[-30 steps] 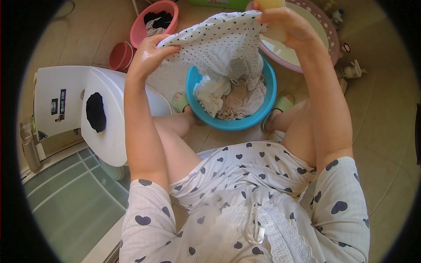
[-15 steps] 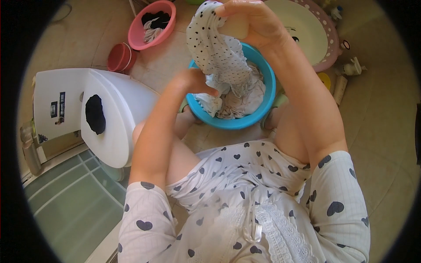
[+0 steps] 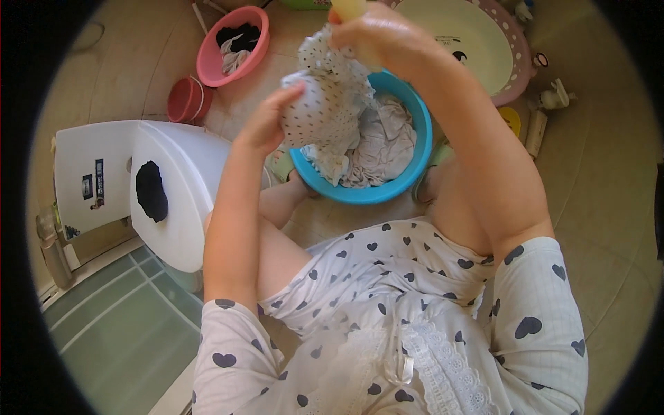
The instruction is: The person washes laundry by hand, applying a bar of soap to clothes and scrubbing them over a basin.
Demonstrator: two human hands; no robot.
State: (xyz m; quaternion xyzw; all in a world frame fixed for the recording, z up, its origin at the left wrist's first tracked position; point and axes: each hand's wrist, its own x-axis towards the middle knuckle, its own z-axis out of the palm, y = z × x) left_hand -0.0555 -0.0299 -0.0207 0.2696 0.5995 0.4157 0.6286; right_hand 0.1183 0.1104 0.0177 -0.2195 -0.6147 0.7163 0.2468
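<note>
My left hand (image 3: 268,117) grips a white cloth garment with small black dots (image 3: 311,107), its thumb pressed over the fabric. The garment hangs bunched above a light blue basin (image 3: 424,142) between my feet. At the top of the view, my right hand (image 3: 380,34) is closed on a pale yellow block that looks like a bar of soap (image 3: 349,8). Its fingers are right at the garment's upper end; I cannot tell whether they also pinch the cloth. Pale wet laundry (image 3: 384,149) lies crumpled inside the basin.
A pink basin (image 3: 204,59) with black and pale cloths stands far left, near a small red bucket (image 3: 185,100). On the left, a black cloth (image 3: 151,191) lies on a white toilet lid (image 3: 173,238). A large dotted-rim tub (image 3: 517,55) stands far right.
My left hand has risen and moved left, now gripping the dotted garment. My right hand has turned, and the yellow block now shows at its fingertips. The garment has bunched up between the hands.
</note>
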